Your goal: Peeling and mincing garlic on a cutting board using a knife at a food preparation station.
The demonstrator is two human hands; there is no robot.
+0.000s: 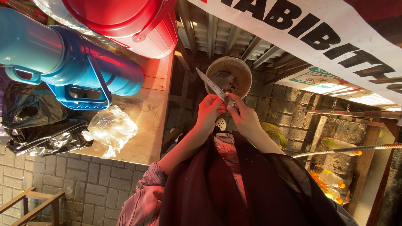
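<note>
Knife: steel blade, held at the handle end by the right hand, fingers closed around it; blade is pointed up and left across the bucket. Left hand: closed beside the right, touching it; what it grips cannot be told. Bucket: round, dirty, seen just beyond both hands. Wooden table: set with a blue flask, a red container and a crumpled clear bag.
</note>
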